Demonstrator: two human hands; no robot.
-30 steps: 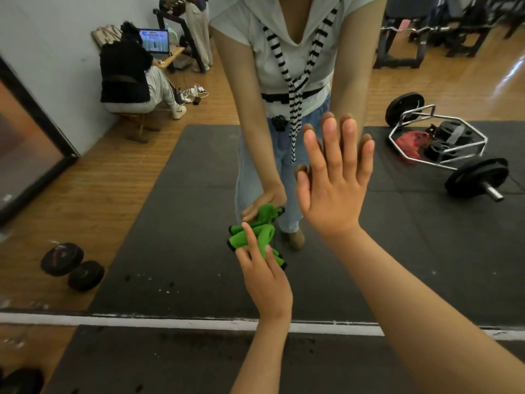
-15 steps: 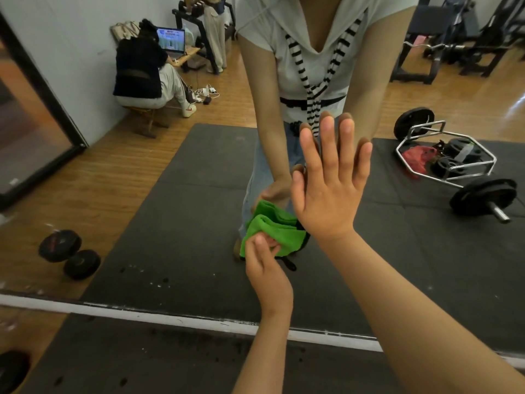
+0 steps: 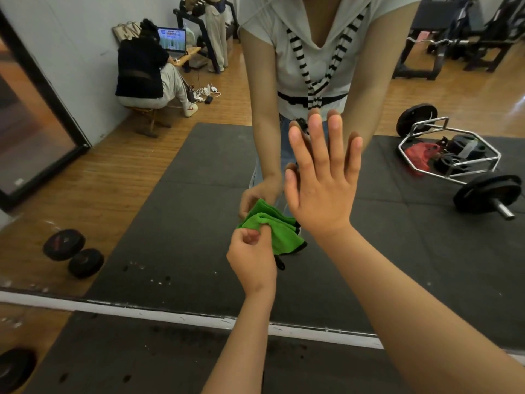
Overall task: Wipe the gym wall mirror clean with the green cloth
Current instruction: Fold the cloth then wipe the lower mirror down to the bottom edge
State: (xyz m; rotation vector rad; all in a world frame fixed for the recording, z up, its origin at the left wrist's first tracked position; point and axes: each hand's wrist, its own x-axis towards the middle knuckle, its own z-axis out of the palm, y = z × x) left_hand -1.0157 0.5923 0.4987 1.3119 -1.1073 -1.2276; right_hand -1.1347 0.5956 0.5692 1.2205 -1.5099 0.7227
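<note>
Green cloth (image 3: 279, 233) pinched in left hand (image 3: 252, 263) above mirror (image 3: 170, 223) bottom edge; right hand (image 3: 321, 194) flat, spread.

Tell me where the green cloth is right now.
In the head view the green cloth is just below centre, pinched by the left hand at the mirror, just below and left of the open right hand.

Hex barbell (image 3: 487, 195), dumbbell (image 3: 74, 253), laptop (image 3: 172, 40)

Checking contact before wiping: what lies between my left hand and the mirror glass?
Head view: the bunched green cloth, pinched by the left hand, lies against the mirror, meeting its reflection.
</note>
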